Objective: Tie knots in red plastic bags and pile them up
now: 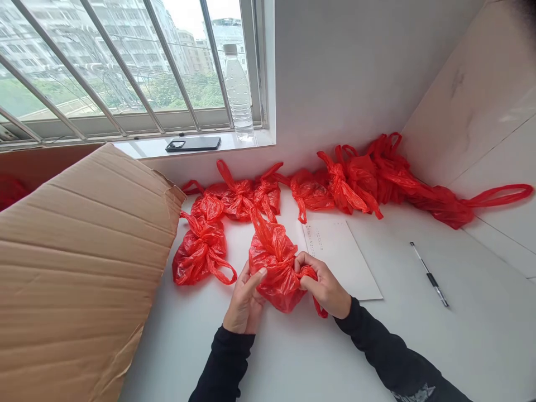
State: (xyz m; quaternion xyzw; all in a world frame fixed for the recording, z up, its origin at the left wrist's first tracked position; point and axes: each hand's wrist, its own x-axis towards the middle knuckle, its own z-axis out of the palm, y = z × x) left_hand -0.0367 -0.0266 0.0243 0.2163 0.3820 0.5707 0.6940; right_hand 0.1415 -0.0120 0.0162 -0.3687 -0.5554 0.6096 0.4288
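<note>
A knotted red plastic bag (pixel 274 262) rests on the white table (pixel 293 357) between both hands. My left hand (pixel 245 298) presses its fingers against the bag's left side. My right hand (pixel 324 287) is closed on the bag's red handle loop at its right side. Another tied red bag (pixel 201 251) lies just to the left. Several more tied red bags (pixel 355 181) line the wall at the back.
A large open cardboard box (pixel 79 262) fills the left. A white sheet of paper (pixel 341 257) lies right of the hands, a pen (pixel 429 273) farther right. On the windowsill sit a black phone (pixel 193 144) and a clear bottle (pixel 238 92).
</note>
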